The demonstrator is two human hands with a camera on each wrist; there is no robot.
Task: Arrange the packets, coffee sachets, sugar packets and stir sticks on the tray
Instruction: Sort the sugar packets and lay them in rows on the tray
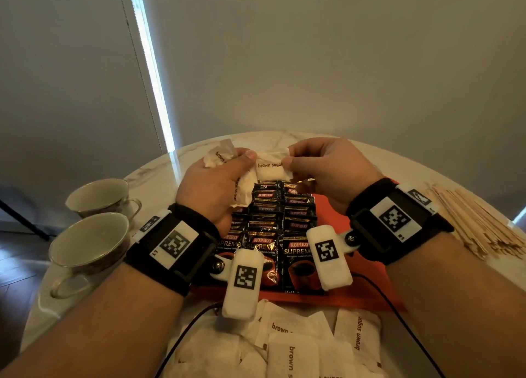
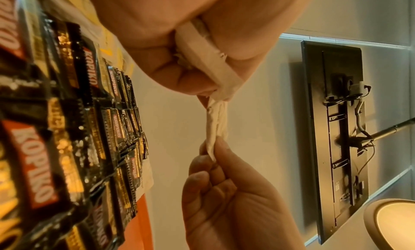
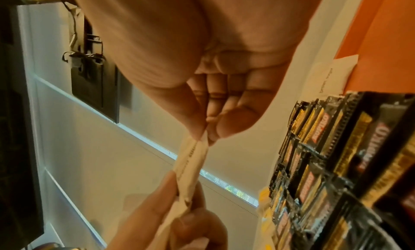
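Tray [image 1: 336, 215]: one orange tray was set on the marble table [image 1: 313, 141], below both hands.
Coffee sachets [image 1: 297, 224]: black Kopiko sachets were laid on the tray in three overlapping columns; an exact count could not be made.
Stir sticks [image 1: 478, 224]: one loose heap was left on the table, right of the tray.
Cups [image 1: 91, 246]: two were stood at the left.
Sugar packets [image 1: 299, 346]: several were piled near the table's front edge.
Left hand [image 1: 210, 184]: fingers were clamped on a bunch of packets.
Right hand [image 1: 324, 170]: thumb and forefinger were pinched on one brown sugar packet [image 1: 270, 167], held above the tray.
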